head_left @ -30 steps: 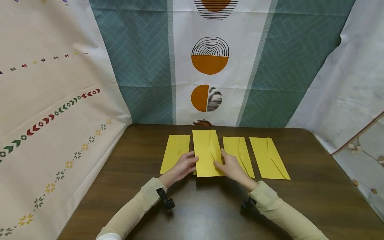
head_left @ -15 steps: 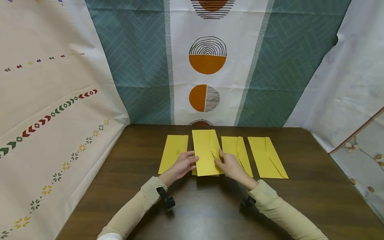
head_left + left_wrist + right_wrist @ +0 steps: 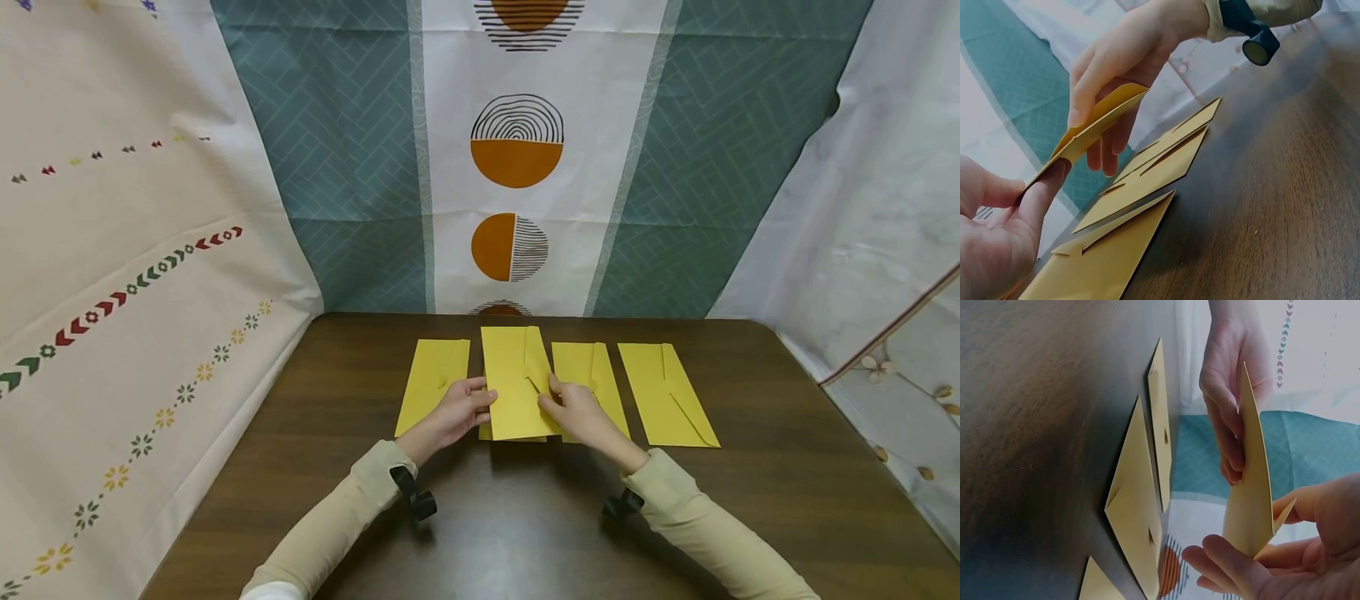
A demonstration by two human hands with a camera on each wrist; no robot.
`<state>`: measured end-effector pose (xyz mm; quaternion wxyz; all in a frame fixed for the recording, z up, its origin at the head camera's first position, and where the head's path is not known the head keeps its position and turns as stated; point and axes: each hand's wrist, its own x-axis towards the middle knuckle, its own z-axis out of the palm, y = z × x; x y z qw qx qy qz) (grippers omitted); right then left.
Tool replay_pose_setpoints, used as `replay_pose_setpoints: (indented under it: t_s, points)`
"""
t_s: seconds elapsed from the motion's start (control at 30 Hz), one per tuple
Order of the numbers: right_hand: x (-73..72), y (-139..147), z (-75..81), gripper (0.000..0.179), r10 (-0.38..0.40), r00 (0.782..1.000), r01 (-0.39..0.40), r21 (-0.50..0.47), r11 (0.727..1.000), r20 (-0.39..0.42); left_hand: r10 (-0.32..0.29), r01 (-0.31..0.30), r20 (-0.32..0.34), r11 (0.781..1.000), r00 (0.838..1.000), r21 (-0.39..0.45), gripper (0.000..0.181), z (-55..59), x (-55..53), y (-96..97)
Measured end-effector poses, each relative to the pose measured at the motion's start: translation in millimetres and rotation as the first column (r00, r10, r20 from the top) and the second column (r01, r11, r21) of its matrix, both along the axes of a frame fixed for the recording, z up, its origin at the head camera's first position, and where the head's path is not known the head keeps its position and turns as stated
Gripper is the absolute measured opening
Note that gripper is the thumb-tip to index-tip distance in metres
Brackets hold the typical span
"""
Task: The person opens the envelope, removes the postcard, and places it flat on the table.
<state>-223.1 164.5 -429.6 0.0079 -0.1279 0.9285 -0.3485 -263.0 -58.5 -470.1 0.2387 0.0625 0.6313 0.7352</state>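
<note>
A yellow envelope (image 3: 517, 383) is held up above the table between both hands, its flap side facing up. My left hand (image 3: 456, 412) pinches its left edge, thumb in front and fingers behind. On the opposite edge, my right hand (image 3: 585, 417) holds it with the thumb at the flap and fingers behind. The flap (image 3: 1121, 95) stands partly lifted from the body in the left wrist view. Beneath lies another yellow envelope (image 3: 485, 433), mostly hidden. The inside of the held envelope is not visible.
More yellow envelopes lie in a row on the dark wooden table (image 3: 495, 533): a left envelope (image 3: 431, 387), one right of the held envelope (image 3: 596, 375), and a far-right envelope (image 3: 667, 396). Patterned cloth (image 3: 352, 167) hangs behind the table. Each wrist wears a black camera band.
The held envelope stays nearly in place. My right thumb has shifted slightly rightward across it, toward its right edge. The whole head view has drifted a little; the left hand keeps its grip.
</note>
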Motion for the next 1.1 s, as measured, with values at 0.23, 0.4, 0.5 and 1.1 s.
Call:
replay_pose_setpoints:
  t_s: [0.23,0.4,0.5,1.1]
  points:
    - [0.6,1.6,1.7,0.055,0.006,0.999,-0.005,-0.017,1.0,0.044,-0.014,0.014,0.016,1.0,1.0,0.021,0.066,-2.5,-0.8,-0.8]
    - [0.5,4.1,3.2,0.056,0.01,0.999,-0.009,-0.026,1.0,0.053,-0.017,0.016,0.029,0.999,0.999,0.029,0.066,-1.2,-1.1,0.0]
    - [0.5,5.8,4.5,0.055,0.013,0.999,-0.011,-0.032,0.999,0.048,-0.027,0.027,0.01,0.999,1.0,0.026,0.066,1.4,-1.6,0.4]
    - [4.3,9.8,6.9,0.055,0.054,0.997,-0.049,-0.073,0.996,0.057,-0.064,0.063,0.017,0.995,0.998,0.075,0.065,2.0,0.9,-1.3]
